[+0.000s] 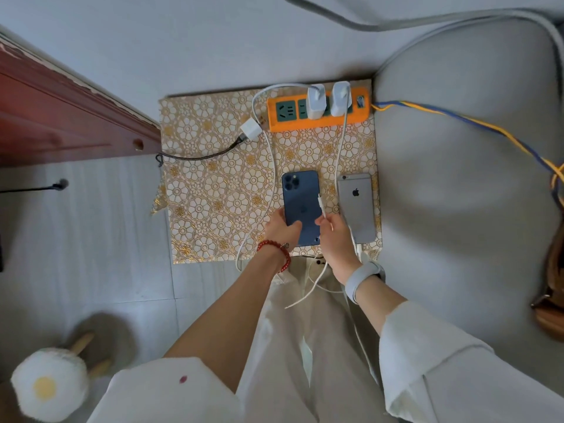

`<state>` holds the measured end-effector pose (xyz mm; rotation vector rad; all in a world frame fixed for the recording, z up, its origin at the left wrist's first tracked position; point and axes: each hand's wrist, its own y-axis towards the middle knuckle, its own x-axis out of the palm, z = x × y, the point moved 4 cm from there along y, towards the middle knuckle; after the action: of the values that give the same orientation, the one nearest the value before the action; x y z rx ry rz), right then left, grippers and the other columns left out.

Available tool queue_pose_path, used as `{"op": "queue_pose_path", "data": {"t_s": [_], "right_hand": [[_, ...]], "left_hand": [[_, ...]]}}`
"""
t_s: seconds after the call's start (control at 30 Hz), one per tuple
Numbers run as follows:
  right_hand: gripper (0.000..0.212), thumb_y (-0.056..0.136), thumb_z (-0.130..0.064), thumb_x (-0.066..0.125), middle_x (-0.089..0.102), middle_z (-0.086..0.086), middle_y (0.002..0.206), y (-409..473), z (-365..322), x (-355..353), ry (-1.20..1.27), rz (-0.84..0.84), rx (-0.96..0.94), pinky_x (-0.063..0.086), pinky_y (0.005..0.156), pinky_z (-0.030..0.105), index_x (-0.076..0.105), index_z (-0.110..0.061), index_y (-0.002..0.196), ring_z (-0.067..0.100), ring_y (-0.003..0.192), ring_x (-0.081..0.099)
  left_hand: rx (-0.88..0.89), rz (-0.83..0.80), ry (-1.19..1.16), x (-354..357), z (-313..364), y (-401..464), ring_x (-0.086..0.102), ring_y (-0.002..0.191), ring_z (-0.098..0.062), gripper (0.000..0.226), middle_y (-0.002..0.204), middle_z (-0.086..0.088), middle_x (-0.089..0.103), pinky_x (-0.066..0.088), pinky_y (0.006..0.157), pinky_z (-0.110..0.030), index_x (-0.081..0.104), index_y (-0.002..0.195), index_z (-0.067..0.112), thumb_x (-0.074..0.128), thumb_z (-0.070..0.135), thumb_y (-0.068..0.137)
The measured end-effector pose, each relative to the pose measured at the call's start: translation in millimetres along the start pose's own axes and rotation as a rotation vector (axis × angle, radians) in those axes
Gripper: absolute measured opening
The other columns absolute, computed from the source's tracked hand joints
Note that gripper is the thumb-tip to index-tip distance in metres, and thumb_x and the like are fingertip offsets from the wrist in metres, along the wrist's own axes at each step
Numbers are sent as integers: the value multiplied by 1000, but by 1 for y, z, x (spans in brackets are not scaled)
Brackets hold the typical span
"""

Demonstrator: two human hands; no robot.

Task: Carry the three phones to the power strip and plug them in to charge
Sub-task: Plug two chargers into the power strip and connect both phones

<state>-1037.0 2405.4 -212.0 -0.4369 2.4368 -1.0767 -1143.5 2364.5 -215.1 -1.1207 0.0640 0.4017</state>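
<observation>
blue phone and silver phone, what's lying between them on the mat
In the head view, a white charging cable runs down between the blue phone and the silver phone; the right hand pinches another cable's white connector at the blue phone's edge.

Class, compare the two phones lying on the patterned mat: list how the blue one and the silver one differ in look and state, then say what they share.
The blue phone has a cluster of camera lenses; the silver phone shows one small lens. The left hand holds the blue phone, while no hand grips the silver phone. The right hand holds a white cable over the blue phone; the silver phone's bottom end is hidden. Both lie face down on the mat.
</observation>
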Motion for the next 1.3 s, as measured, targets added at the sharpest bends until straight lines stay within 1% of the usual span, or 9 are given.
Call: {"op": "queue_pose_path", "data": {"t_s": [0.13, 0.27, 0.4, 0.5, 0.6, 0.73, 1.0, 1.13, 1.3], "right_hand": [[19, 94, -10, 35, 53, 2, 86, 1, -9, -10, -27, 5, -31, 37, 67, 26, 53, -11, 87, 20, 88, 47], [22, 95, -14, 37, 62, 21, 101, -9, -12, -26, -55, -83, -21, 51, 80, 46, 57, -5, 93, 32, 89, 60], [20, 93, -21, 41, 53, 1, 71, -31, -17, -38, -46, -98, -78, 40, 55, 24, 56, -22, 79, 13, 58, 48], [25, 94, -28, 37, 41, -3, 56, -48, -22, -39, -84, -111, -141, 37, 55, 29, 59, -21, 85, 14, 51, 41], [23, 94, -24, 43, 42, -3, 47, -63, -29, -31, -58, -145, -163, 41, 52, 32, 63, -12, 93, 10, 39, 40], [16, 90, -25, 51, 46, -4, 34, -77, -36, -19, -73, -211, -168, 46, 55, 35, 61, -14, 84, 8, 33, 44], [17, 88, -25, 51, 48, -7, 36, -77, -50, -10, -146, -150, -234, 49, 54, 37, 58, -22, 73, 5, 31, 46], [16, 88, -25, 51, 46, -6, 37, -75, -48, -9, -171, -138, -246, 50, 59, 43, 59, -16, 77, 6, 31, 44], [16, 86, -24, 51, 43, -5, 34, -74, -48, -8, -174, -111, -241, 47, 62, 42, 58, -20, 72, 6, 32, 42]], "left_hand": [[23, 37, -57, 0, -1, -4, 53, 84, -25, 14, 93, -11, 56, 46, 76, -36, 54, 98, 8, 46, 9, 87], [11, 60, -98, -3, -7, -16, 56, 85, -27, 21, 95, -10, 56, 51, 79, -42, 50, 108, 3, 45, 11, 90], [34, 60, -217, -16, -8, -25, 58, 87, -25, 23, 98, -11, 59, 52, 78, -39, 52, 111, 4, 47, 10, 90], [36, 94, -365, -29, -3, -28, 60, 89, -26, 20, 100, -11, 61, 54, 80, -38, 57, 106, 5, 47, 6, 88], [35, 103, -534, -42, 8, -31, 62, 77, -21, 12, 92, -9, 61, 57, 59, -25, 57, 94, 3, 46, 4, 89], [31, 108, -721, -55, 23, -37, 61, 72, -17, 16, 84, -8, 61, 55, 52, -20, 56, 78, 9, 46, 3, 89], [53, 74, -797, -54, 27, -47, 62, 79, -21, 13, 88, -10, 62, 57, 62, -24, 55, 82, 8, 46, 3, 90], [46, 77, -842, -52, 29, -51, 62, 76, -19, 13, 85, -9, 62, 57, 55, -20, 56, 82, 8, 46, 3, 90], [62, 47, -862, -53, 33, -55, 62, 78, -20, 14, 88, -9, 62, 57, 57, -21, 52, 102, 0, 45, 3, 90]]}}
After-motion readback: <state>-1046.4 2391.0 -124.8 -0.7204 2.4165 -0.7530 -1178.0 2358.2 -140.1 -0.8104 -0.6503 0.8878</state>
